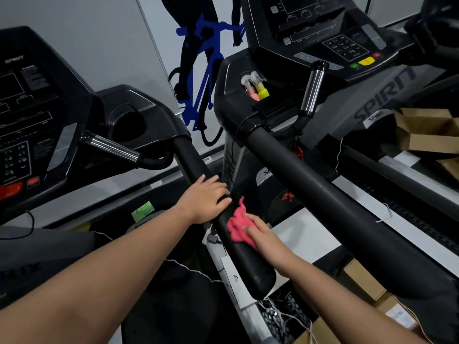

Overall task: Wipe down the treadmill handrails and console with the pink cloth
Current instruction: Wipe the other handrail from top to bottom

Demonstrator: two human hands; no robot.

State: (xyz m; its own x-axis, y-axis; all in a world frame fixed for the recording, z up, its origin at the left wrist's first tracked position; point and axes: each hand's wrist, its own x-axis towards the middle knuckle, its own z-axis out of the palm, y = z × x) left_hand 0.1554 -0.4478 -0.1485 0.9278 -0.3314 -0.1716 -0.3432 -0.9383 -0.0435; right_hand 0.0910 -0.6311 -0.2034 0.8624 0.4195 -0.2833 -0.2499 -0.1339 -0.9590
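Observation:
A pink cloth [238, 225] lies bunched on the black padded handrail [196, 170] of the left treadmill, near its rounded near end. My right hand [265, 240] presses down on the cloth, fingers over it. My left hand [207, 201] rests palm-down on the same handrail just above the cloth, holding nothing else. The left treadmill's console [29, 115] is at the far left. A second thick handrail [330, 192] runs diagonally to the right, leading up to the right treadmill's console [330, 38].
Chrome pulse grips [111, 147] [313, 89] stick out below each console. Two small bottles [258, 88] sit in the right console's cup holder. Cardboard boxes [427, 130] lie on the right treadmill. Loose cables and boxes [285, 316] fill the gap below.

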